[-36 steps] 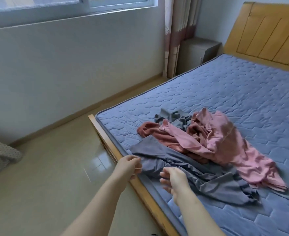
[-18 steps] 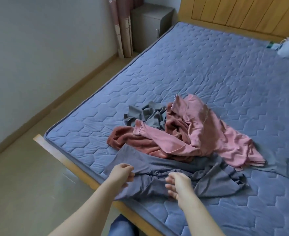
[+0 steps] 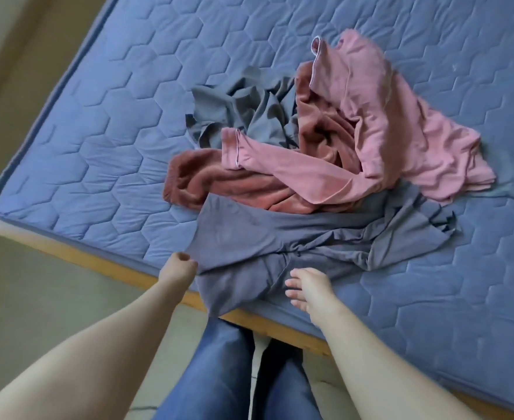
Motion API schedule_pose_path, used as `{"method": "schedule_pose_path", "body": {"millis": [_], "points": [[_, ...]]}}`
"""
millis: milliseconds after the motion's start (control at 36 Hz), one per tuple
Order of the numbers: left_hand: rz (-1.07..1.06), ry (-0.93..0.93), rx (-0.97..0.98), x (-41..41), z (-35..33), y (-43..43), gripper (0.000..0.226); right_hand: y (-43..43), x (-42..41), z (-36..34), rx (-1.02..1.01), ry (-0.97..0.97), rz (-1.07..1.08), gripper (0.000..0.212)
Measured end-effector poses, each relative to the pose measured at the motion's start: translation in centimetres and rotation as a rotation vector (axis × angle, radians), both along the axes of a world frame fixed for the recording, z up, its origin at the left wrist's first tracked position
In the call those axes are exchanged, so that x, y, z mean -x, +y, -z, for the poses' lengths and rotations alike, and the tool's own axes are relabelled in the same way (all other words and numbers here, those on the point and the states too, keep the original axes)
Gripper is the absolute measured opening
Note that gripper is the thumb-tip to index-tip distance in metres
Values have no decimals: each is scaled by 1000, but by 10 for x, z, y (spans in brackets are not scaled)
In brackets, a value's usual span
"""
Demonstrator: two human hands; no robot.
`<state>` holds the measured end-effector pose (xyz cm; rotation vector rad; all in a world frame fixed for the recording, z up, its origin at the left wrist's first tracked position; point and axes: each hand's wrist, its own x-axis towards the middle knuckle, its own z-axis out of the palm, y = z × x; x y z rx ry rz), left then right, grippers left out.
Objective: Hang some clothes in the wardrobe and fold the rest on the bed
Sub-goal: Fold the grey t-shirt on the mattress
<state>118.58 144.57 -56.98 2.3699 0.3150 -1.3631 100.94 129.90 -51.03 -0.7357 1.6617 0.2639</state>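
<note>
The grey garment (image 3: 249,247) lies at the near edge of the bed (image 3: 98,147), with one end drooping over the frame. It looks thin, limp and light, so expect sagging. Your left grip (image 3: 178,265) seems to pinch its corner, though blur leaves doubt. Your right grip (image 3: 307,287) lies spread and relaxed on the cloth. Take it by both corners of the near hem.

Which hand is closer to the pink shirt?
Right. The right hand touches the grey garment, below the pink shirt; the left hand grips that garment's left edge, farther away.
</note>
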Motion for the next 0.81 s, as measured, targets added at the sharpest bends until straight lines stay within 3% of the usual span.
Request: {"method": "schedule_pose_path", "body": {"millis": [83,139,278,472,556,667,806], "points": [[36,89,-44,-5,5,6,13,1,-2,6,-38,6,104,11],[-55,171,-44,-8,10,7,17,0,-2,9,-51,4,147,12],[-345,258,93,-15,19,-3,65,-8,-2,11,-30,14,171,16],[-279,189,221,-17,-1,-36,8,-17,4,-2,31,-17,179,14],[-188,150,305,-12,-26,-57,6,-15,5,-13,57,-47,172,13],[-64,114,435,-1,-68,-84,20,-12,10,-38,88,-124,181,11],[-100,182,581,19,-128,-116,16,-17,17,-78,118,-275,277,11]]}}
